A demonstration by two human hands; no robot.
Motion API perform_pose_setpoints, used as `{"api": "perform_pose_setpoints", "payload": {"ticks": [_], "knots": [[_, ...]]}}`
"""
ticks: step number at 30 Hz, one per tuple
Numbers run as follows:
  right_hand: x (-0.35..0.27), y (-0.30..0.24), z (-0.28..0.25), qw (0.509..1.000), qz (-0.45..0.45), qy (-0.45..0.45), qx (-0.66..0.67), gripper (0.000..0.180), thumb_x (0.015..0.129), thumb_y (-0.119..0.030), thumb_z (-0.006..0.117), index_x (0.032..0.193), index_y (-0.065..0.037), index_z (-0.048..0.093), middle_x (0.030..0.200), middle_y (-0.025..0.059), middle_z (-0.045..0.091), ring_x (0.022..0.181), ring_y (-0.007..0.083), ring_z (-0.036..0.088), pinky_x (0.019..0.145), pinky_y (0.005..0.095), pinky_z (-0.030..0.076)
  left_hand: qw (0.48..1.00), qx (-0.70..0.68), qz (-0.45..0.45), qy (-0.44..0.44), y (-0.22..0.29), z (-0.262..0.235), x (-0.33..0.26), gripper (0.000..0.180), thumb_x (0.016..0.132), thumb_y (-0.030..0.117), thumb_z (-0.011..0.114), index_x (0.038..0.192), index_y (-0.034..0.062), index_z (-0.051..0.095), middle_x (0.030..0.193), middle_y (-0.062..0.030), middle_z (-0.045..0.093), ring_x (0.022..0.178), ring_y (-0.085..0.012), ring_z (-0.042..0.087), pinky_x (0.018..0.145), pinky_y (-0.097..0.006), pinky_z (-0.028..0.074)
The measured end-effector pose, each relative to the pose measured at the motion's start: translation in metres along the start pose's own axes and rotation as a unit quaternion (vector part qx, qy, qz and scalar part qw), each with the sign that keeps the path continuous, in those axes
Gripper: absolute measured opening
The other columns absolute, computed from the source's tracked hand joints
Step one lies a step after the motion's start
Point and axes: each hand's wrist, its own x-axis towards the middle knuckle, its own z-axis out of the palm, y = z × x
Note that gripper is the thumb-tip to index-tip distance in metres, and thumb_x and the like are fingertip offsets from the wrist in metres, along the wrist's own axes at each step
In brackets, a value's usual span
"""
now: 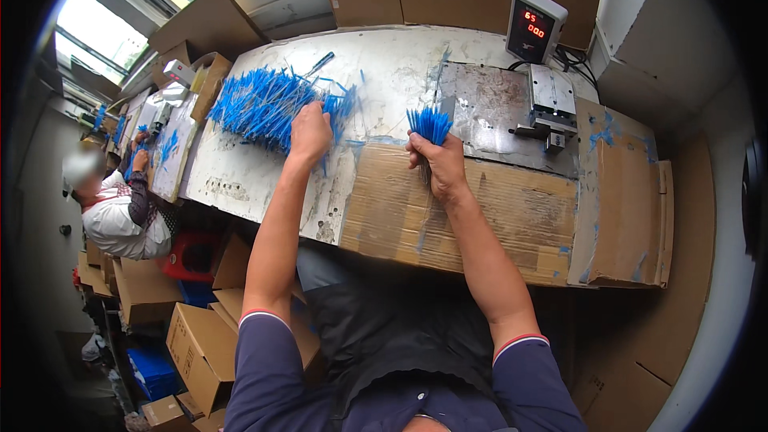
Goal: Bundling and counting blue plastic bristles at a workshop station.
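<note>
A big loose pile of thin blue sticks [256, 104] lies on the worn white bench top [384, 64]. My left hand [310, 133] reaches into the pile's right edge, fingers closed around a few sticks. My right hand [438, 164] grips an upright bundle of blue sticks [430, 124], its tips fanned out above my fist. That fist sits over a flattened cardboard sheet [480, 216] at the bench's front edge, just left of a scuffed metal plate [488, 112].
A small metal fixture [550, 104] and a grey box with a red digit display [534, 26] stand at the back right. Cardboard boxes [200, 344] crowd the floor at left. Another person [120, 208] sits at a neighbouring bench at far left with blue sticks.
</note>
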Motion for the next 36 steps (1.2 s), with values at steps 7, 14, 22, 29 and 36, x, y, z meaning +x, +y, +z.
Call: {"api": "perform_pose_setpoints", "payload": {"ticks": [7,14,22,29,36], "knots": [[0.004,0.002,-0.006,0.998,-0.034,0.052,0.009,0.015,0.087,-0.007,0.077,0.097,0.002,0.072,0.078,0.0058,0.069,0.058,0.0114,0.059,0.049,0.0278,0.048,0.914,-0.369,-0.167,-0.037,0.011,-0.008,-0.014,0.031,0.101,0.011,0.059,0.129,-0.0016,0.057,0.097,-0.0077,0.069,0.063,-0.0102,0.060,0.051,-0.025,0.049],[0.002,0.000,-0.006,0.999,-0.033,0.035,0.018,0.018,0.085,-0.006,0.080,0.099,0.002,0.072,0.081,0.0058,0.070,0.060,0.0120,0.061,0.050,0.0269,0.049,0.708,-0.688,-0.151,0.056,0.041,-0.030,-0.039,0.027,0.106,0.014,0.055,0.130,0.0013,0.054,0.087,-0.0013,0.063,0.056,-0.0034,0.044,0.045,-0.018,0.032],[0.001,-0.001,-0.002,0.997,-0.065,0.036,0.013,0.019,0.086,-0.003,0.077,0.103,0.002,0.072,0.089,0.0063,0.071,0.063,0.0117,0.060,0.053,0.0284,0.050,0.692,-0.705,-0.114,-0.104,0.071,-0.018,-0.056,0.024,0.108,0.022,0.058,0.124,0.0046,0.060,0.083,0.0009,0.062,0.051,-0.0011,0.042,0.041,-0.016,0.027],[-0.003,-0.010,0.000,0.997,-0.017,0.009,0.070,0.023,0.086,-0.003,0.080,0.107,0.001,0.071,0.095,0.0074,0.072,0.066,0.0122,0.061,0.056,0.0289,0.051,0.682,-0.701,-0.117,-0.172,0.109,-0.004,-0.067,0.026,0.105,0.018,0.062,0.125,0.0021,0.056,0.083,-0.0008,0.063,0.052,-0.0007,0.042,0.043,-0.017,0.027],[-0.001,-0.014,-0.008,0.997,-0.007,-0.028,0.076,0.011,0.089,-0.007,0.078,0.096,-0.006,0.071,0.085,0.0025,0.069,0.065,0.0118,0.059,0.053,0.0271,0.042,0.751,-0.636,-0.053,-0.172,0.136,0.010,-0.079,0.020,0.106,0.019,0.060,0.119,0.0030,0.059,0.078,0.0006,0.064,0.052,0.0004,0.041,0.046,-0.018,0.028]]}}
